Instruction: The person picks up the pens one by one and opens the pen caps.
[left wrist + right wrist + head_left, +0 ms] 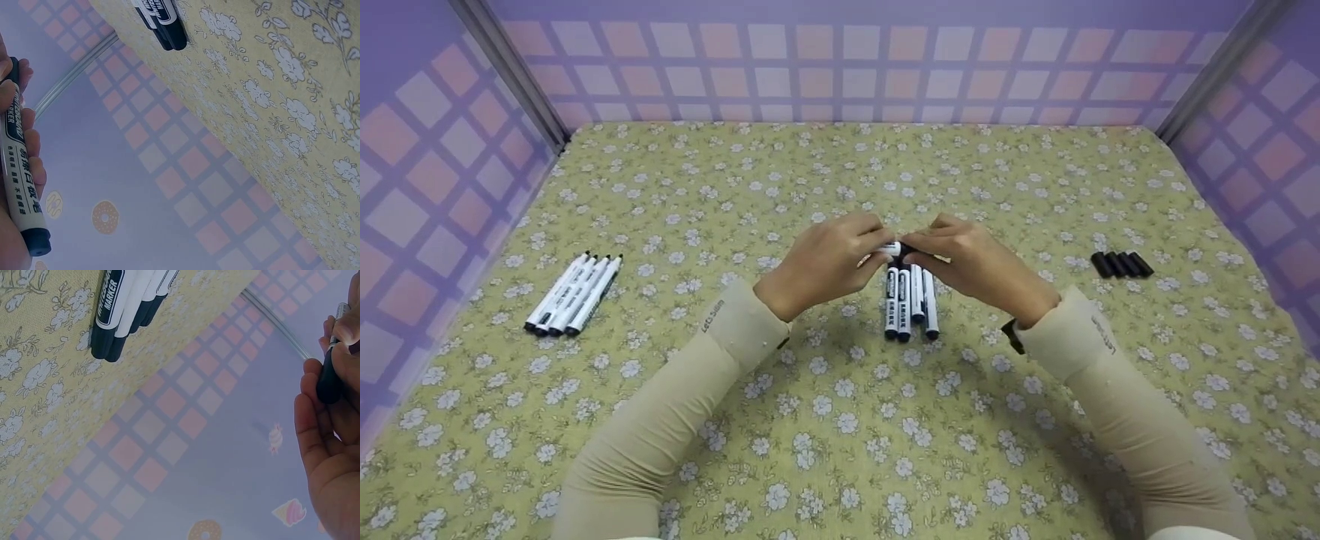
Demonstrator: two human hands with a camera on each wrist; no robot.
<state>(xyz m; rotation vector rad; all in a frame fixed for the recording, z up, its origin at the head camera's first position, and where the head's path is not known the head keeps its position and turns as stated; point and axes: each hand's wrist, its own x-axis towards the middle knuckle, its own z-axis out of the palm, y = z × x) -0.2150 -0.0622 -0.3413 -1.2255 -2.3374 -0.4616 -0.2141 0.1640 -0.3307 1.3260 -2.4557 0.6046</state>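
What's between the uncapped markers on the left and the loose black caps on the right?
The head view shows four markers lying on flowered cloth, plus the left hand and right hand gripping another marker.

A floral yellow-green cloth (840,465) is lying flat, lilac wall panels with pink and white squares (859,60) are enclosing its back and sides, straight grey posts (514,71) are lining the far corners, and an orange doughnut print (106,217) is decorating a panel.
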